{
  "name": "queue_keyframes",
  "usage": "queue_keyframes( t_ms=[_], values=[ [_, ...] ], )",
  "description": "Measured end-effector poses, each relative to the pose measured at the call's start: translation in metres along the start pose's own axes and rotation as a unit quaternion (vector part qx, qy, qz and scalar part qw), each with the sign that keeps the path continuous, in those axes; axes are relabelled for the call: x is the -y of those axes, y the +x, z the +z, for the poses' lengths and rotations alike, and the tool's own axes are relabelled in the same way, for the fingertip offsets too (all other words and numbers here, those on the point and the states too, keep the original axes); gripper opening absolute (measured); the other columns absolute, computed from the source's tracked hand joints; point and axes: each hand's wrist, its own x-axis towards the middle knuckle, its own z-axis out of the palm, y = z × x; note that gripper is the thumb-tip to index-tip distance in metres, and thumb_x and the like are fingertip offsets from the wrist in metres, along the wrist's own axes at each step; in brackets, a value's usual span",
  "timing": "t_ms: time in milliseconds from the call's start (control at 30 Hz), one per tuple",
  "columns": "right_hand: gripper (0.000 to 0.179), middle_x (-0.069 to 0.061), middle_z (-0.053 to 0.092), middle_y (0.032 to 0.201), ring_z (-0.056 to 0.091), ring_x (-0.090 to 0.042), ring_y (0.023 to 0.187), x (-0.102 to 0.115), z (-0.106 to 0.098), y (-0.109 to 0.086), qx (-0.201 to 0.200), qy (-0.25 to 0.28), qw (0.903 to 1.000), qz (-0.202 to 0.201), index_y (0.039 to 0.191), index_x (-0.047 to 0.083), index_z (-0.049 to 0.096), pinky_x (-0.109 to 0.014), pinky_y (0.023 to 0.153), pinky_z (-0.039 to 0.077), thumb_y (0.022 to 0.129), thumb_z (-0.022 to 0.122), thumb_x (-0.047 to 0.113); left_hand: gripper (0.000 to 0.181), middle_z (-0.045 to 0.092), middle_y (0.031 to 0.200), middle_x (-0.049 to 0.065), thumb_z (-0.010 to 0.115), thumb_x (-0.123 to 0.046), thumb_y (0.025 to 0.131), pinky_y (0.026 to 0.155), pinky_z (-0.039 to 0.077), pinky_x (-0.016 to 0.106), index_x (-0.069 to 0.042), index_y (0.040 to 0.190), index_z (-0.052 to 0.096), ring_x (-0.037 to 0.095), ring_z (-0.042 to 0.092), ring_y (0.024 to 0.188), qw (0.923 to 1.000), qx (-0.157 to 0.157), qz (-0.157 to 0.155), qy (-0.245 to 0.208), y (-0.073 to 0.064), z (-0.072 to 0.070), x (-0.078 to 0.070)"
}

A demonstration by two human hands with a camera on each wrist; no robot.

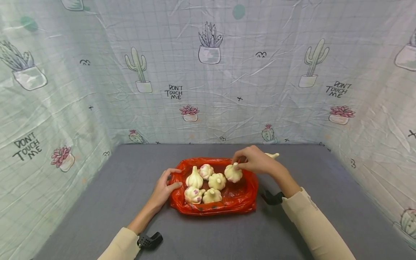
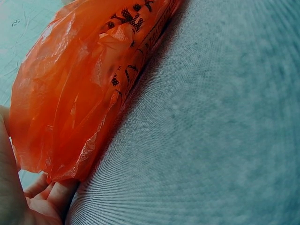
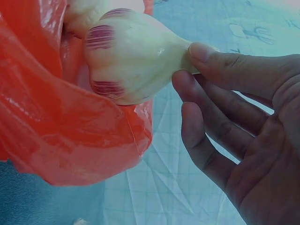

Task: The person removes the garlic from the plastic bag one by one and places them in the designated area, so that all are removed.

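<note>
A red plastic bag (image 1: 224,208) with its mouth rolled wide lies on the grey table, several garlic bulbs (image 1: 194,179) grouped in its left half. My right hand (image 1: 255,160) pinches another garlic bulb (image 3: 136,56) by its stem between thumb and fingertips, over the bag's right side. Purple streaks mark that bulb's base in the right wrist view. At the bag's left end my left hand (image 1: 162,187) holds the rim, thumb and fingers on the plastic. The left wrist view shows its fingers (image 2: 61,194) against the bag's end; part of the hand is out of frame.
Beyond my right hand lies one more garlic bulb (image 1: 273,155), partly hidden. A patterned cloth (image 1: 208,83) with printed cacti hangs behind the table (image 1: 208,238) and along both sides. Black wrist devices (image 1: 150,240) sit at both cuffs.
</note>
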Motion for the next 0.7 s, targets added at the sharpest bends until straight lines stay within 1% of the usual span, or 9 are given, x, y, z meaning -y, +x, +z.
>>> queue_keyframes(
  t_ms=[133,267,367,567,700],
  values=[
    [0.006,0.004,0.077,0.089,0.071,-0.012,0.083,-0.002,-0.001,-0.007,-0.022,0.008,0.9997,0.0,0.096,0.016,0.079,-0.034,0.079,0.062,0.09,0.079,0.014,0.04,0.05,0.137,0.019,0.07,-0.007,0.092,0.073,0.06,0.029,-0.009,0.131,0.061,0.024,0.064,0.098,1.0,0.002,0.003,0.0,0.0,0.0,-0.001],
    [0.007,0.003,0.077,0.088,0.07,-0.011,0.081,-0.001,-0.004,-0.015,-0.043,0.018,0.9989,0.001,0.098,0.014,0.078,-0.031,0.077,0.061,0.091,0.078,0.012,0.04,0.05,0.137,0.019,0.07,-0.007,0.091,0.072,0.06,0.03,-0.009,0.13,0.061,0.024,0.064,0.098,1.0,0.0,0.001,-0.002,0.001,0.0,0.0],
    [0.008,0.002,0.076,0.089,0.069,-0.01,0.08,0.001,-0.006,-0.019,-0.056,0.024,0.9981,0.009,0.098,0.014,0.078,-0.029,0.076,0.059,0.091,0.077,0.01,0.04,0.05,0.136,0.019,0.07,-0.007,0.091,0.072,0.061,0.03,-0.009,0.13,0.061,0.024,0.066,0.097,1.0,0.0,-0.001,-0.007,0.001,-0.001,0.0],
    [0.009,0.003,0.076,0.09,0.067,-0.01,0.08,0.004,-0.009,-0.026,-0.069,0.028,0.9969,0.023,0.1,0.014,0.078,-0.027,0.074,0.057,0.091,0.078,0.012,0.04,0.049,0.135,0.019,0.07,-0.007,0.092,0.072,0.061,0.03,-0.009,0.131,0.061,0.024,0.066,0.096,1.0,0.001,0.0,-0.008,0.001,-0.001,0.0],
    [0.01,0.003,0.076,0.09,0.067,-0.009,0.08,0.003,-0.01,-0.03,-0.075,0.035,0.9963,0.023,0.101,0.014,0.078,-0.029,0.074,0.058,0.091,0.078,0.012,0.04,0.05,0.136,0.019,0.07,-0.007,0.092,0.073,0.06,0.029,-0.009,0.13,0.061,0.024,0.065,0.097,1.0,-0.001,0.001,0.001,0.001,0.0,0.0]
  ],
)
